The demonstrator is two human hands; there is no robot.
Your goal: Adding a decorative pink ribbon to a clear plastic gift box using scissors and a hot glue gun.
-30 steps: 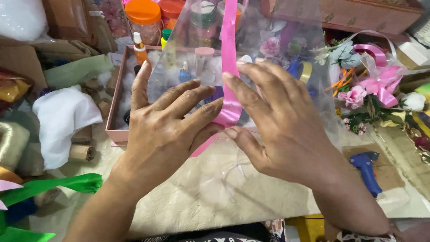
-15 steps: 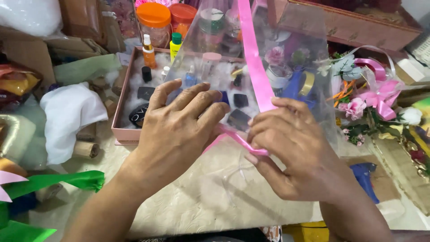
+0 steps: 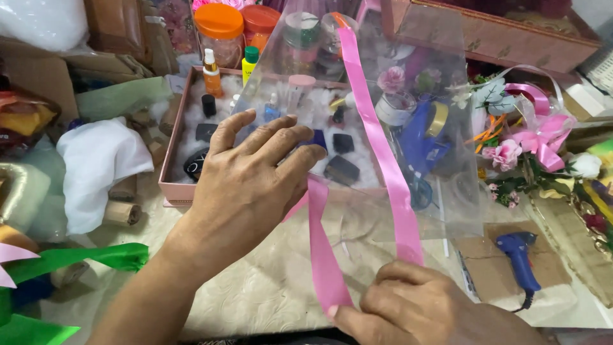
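Pink satin ribbon (image 3: pixel 383 160) running down over a sheet of clear plastic film (image 3: pixel 440 128), looping back at the bottom into a second strip slanting up and left. Lying flat, slightly glossy, both strands meeting near the lower edge. Film standing tilted, transparent and creased, covering the front of a pink tray.

Bright, even light; sharp focus

Blue glue gun (image 3: pixel 520 255) lying on brown cardboard (image 3: pixel 511 265), lower right. Orange-lidded jar (image 3: pixel 219 33) at top; green ribbon (image 3: pixel 76 259) at left edge
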